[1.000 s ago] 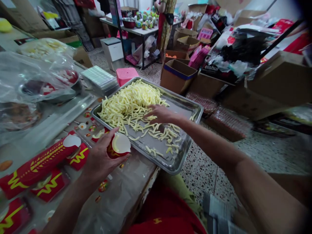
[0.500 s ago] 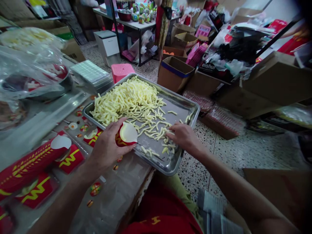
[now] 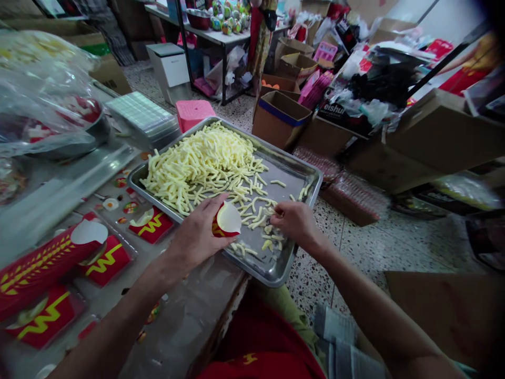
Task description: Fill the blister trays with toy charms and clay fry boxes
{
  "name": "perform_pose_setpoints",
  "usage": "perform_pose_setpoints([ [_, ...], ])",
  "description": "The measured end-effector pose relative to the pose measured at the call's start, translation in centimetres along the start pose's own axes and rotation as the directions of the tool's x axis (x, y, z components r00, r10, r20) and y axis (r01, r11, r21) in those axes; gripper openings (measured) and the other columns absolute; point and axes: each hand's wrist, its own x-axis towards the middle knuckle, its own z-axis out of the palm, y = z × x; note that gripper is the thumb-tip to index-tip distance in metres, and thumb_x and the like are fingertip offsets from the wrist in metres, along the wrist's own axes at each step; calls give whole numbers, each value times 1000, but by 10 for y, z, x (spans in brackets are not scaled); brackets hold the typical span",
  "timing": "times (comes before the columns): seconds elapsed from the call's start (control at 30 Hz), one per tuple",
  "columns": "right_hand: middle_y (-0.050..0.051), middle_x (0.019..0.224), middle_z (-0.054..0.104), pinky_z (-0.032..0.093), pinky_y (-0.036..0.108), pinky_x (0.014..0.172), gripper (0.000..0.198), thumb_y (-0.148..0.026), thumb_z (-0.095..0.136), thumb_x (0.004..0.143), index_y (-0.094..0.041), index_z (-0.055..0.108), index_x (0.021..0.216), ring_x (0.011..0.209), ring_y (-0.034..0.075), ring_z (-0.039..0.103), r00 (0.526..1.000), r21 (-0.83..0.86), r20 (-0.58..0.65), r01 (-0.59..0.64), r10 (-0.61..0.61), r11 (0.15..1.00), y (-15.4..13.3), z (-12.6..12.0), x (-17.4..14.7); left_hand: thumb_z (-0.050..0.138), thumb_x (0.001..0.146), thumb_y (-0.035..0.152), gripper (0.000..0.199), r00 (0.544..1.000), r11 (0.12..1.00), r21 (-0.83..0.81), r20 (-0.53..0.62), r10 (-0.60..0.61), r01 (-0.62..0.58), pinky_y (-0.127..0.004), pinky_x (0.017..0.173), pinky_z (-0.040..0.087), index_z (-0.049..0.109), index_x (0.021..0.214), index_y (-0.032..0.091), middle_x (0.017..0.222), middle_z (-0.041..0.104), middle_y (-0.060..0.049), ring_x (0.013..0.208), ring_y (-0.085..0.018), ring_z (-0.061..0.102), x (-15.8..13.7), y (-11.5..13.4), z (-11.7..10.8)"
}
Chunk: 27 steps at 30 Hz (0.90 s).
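Observation:
My left hand point(image 3: 199, 229) is wrapped round a small red fry carton point(image 3: 228, 218), whose white inner face is turned up, over the near side of a metal tray point(image 3: 284, 160). Pale yellow fry-shaped sticks point(image 3: 205, 158) are heaped at the tray's far left, with loose ones scattered toward the right. Among the loose sticks, my right hand point(image 3: 296, 223) has its fingers curled closed, low over the tray. What lies between those fingertips is hidden. A long nested stack of red cartons point(image 3: 51, 260) lies on the table at the left.
Flat wrapped red packs point(image 3: 108, 260) lie beside the stack. Beyond are stacked clear plastic boxes point(image 3: 140, 113), a pink stool point(image 3: 194, 113) and a plastic bag point(image 3: 43, 79) by a metal bowl. Cardboard boxes point(image 3: 280, 118) crowd the floor at the right. The tray overhangs the table's edge.
My left hand has moved right with the carton, farther over the tray and closer to my right hand. My right hand's fingers have curled in. The view has shifted slightly.

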Motion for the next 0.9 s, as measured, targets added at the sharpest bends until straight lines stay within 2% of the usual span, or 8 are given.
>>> perform_pose_setpoints([
  [0.1,-1,62,66,37,28,59,13,-31,70,74,-22,78,81,58,16,57,976,113,-128,-163,177,980,19,-19,-4,86,68,36,89,999,1000,21,37,3,-4,-44,107,49,47,147,21,137,60,-12,123,-30,61,12,4,4],
  [0.2,-2,58,64,36,28,57,16,-33,74,71,-23,78,83,56,16,57,955,119,-141,-244,260,962,32,-30,-6,87,66,35,92,997,998,60,70,-13,9,-44,104,50,47,147,20,138,60,-13,123,-32,61,24,11,9],
  [0.43,9,90,76,43,32,72,16,-31,68,81,-21,76,91,88,25,65,999,-192,-43,0,-8,981,5,-15,3,86,68,34,92,988,992,121,148,-51,34,-42,99,53,45,149,18,135,61,-13,120,-32,62,28,26,22],
  [0.6,12,90,75,41,32,69,12,-19,63,82,-17,74,85,82,23,66,994,-284,108,16,15,959,-4,0,16,86,69,31,87,983,973,224,153,-97,61,-42,92,54,47,147,20,129,64,-13,114,-33,64,25,27,24],
  [0.7,7,83,75,41,30,66,9,-21,66,77,-19,74,82,75,20,65,993,-129,12,-111,114,985,6,1,16,85,68,29,85,984,964,261,151,-95,53,-42,90,55,49,144,19,126,65,-12,111,-33,65,27,27,24],
  [0.77,3,74,72,40,28,62,7,-24,69,73,-19,73,77,68,18,63,977,104,-67,-194,201,976,7,-4,12,85,67,29,84,985,968,247,150,-83,44,-42,92,54,50,143,18,127,64,-13,113,-33,65,28,27,26],
  [0.83,0,66,69,41,27,57,6,-25,70,71,-19,71,74,62,16,60,970,365,-69,-195,235,910,-2,-11,7,86,66,28,87,989,984,174,138,-55,30,-43,96,53,49,144,18,132,62,-14,117,-33,63,28,26,29],
  [0.9,-1,64,68,41,26,54,5,-23,69,70,-19,70,73,60,15,59,983,532,-35,-134,180,836,-22,-17,2,87,64,27,91,995,999,45,97,-5,0,-43,101,52,48,145,19,135,61,-13,120,-32,62,28,24,35],
])
